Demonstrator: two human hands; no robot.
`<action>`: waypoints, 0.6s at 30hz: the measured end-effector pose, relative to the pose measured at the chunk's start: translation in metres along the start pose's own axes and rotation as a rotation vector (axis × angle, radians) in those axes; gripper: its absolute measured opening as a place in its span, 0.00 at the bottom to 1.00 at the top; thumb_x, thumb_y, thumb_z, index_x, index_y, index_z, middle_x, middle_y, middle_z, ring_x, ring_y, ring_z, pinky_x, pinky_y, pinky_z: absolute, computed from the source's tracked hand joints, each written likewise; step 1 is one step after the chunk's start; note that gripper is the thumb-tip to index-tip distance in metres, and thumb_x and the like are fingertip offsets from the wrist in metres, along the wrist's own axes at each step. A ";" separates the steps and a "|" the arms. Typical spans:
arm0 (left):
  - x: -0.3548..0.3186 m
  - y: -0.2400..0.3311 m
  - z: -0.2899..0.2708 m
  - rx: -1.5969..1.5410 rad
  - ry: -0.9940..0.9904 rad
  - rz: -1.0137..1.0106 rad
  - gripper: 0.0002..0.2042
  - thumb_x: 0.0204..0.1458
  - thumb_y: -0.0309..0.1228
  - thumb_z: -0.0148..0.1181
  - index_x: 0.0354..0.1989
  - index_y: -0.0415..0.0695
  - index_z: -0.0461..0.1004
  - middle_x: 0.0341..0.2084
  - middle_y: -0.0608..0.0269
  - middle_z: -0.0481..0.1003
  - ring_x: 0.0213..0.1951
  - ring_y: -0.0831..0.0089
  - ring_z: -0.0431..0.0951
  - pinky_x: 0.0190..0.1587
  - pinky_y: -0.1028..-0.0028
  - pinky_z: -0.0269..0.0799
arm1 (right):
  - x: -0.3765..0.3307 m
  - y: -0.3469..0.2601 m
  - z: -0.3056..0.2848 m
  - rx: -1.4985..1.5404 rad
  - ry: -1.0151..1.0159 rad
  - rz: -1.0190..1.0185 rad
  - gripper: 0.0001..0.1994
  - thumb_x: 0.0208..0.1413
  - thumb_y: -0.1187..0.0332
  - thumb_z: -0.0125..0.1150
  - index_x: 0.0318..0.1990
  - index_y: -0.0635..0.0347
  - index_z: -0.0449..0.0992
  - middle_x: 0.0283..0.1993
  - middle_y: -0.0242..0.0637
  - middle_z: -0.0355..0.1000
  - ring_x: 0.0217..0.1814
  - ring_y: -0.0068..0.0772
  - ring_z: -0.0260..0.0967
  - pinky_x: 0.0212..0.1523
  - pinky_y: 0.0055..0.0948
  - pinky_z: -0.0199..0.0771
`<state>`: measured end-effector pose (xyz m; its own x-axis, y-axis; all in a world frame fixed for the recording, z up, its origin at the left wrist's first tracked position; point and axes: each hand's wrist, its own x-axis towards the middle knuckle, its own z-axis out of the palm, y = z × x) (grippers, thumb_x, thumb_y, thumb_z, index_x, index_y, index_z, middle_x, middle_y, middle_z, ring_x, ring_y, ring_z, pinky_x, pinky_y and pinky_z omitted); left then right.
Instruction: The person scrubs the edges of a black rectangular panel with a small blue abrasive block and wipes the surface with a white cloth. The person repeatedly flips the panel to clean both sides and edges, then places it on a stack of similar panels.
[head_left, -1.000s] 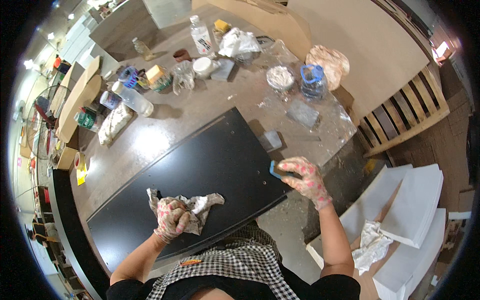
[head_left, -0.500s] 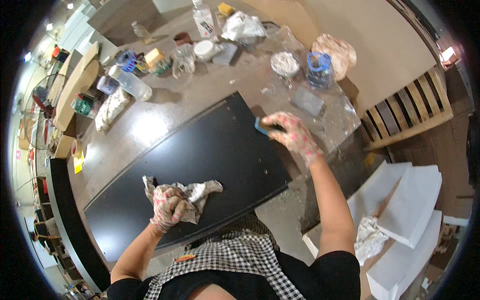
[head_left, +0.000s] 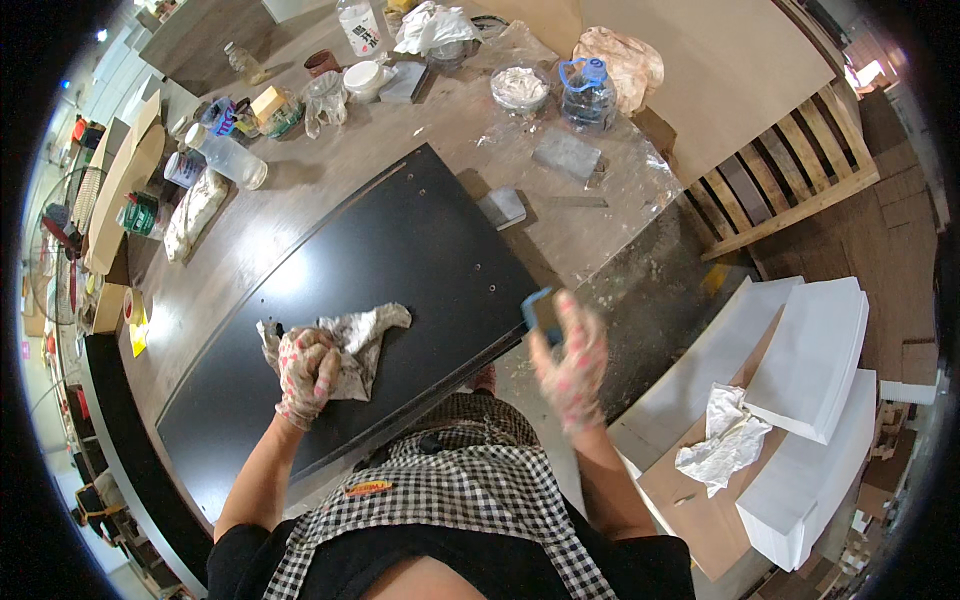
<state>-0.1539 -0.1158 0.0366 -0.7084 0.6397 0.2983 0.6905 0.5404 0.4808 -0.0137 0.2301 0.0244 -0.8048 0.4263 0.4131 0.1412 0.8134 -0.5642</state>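
A long black panel (head_left: pixel 430 250) lies slanted across the worktable, its near edge close to my body. On its left half, my left hand (head_left: pixel 306 372), in a pale glove with pink spots, is closed on a stained, crumpled rag (head_left: pixel 372 335) pressed to the surface. My right hand (head_left: pixel 572 365), gloved the same way and slightly blurred, is at the panel's near right corner. Between its thumb and fingers it grips a small flat block with a blue edge (head_left: pixel 540 312). The block is at the panel's end; whether it touches cannot be told.
Beyond the panel's right end lie a grey pad (head_left: pixel 503 207), a thin strip (head_left: pixel 578 202) and a grey slab (head_left: pixel 567 154). A handled water jug (head_left: pixel 588 95), a bowl of white paste (head_left: pixel 520 90) and several bottles stand farther back. White boards (head_left: pixel 810 350) sit at the right.
My right hand has moved with the block from the panel's far right edge toward me, to the near corner. The left hand stays on the rag. The view has shifted somewhat.
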 end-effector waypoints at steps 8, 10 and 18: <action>-0.027 -0.088 -0.040 0.082 0.354 -0.512 0.14 0.61 0.32 0.55 0.39 0.33 0.81 0.53 0.48 0.77 0.58 0.54 0.74 0.63 0.62 0.65 | -0.042 -0.049 0.018 0.288 -0.260 -0.447 0.34 0.52 0.64 0.70 0.68 0.57 0.65 0.56 0.46 0.69 0.54 0.50 0.70 0.53 0.48 0.75; -0.041 -0.114 -0.062 0.144 0.337 -0.666 0.15 0.63 0.34 0.54 0.40 0.32 0.81 0.56 0.47 0.76 0.59 0.56 0.73 0.63 0.64 0.64 | -0.031 -0.051 0.017 0.284 -0.099 -0.362 0.34 0.51 0.64 0.71 0.66 0.58 0.67 0.55 0.47 0.68 0.54 0.49 0.70 0.53 0.48 0.74; -0.071 -0.151 -0.095 0.099 0.276 -0.716 0.17 0.64 0.37 0.53 0.42 0.34 0.81 0.51 0.50 0.79 0.54 0.58 0.77 0.58 0.66 0.68 | -0.070 -0.052 0.045 -0.040 -0.095 -0.185 0.32 0.53 0.66 0.70 0.65 0.62 0.66 0.49 0.49 0.68 0.48 0.49 0.69 0.46 0.44 0.75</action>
<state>-0.2222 -0.2951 0.0214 -0.9890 -0.0362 0.1433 0.0512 0.8256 0.5619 0.0099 0.1403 -0.0072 -0.8696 0.2308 0.4365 0.0076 0.8902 -0.4556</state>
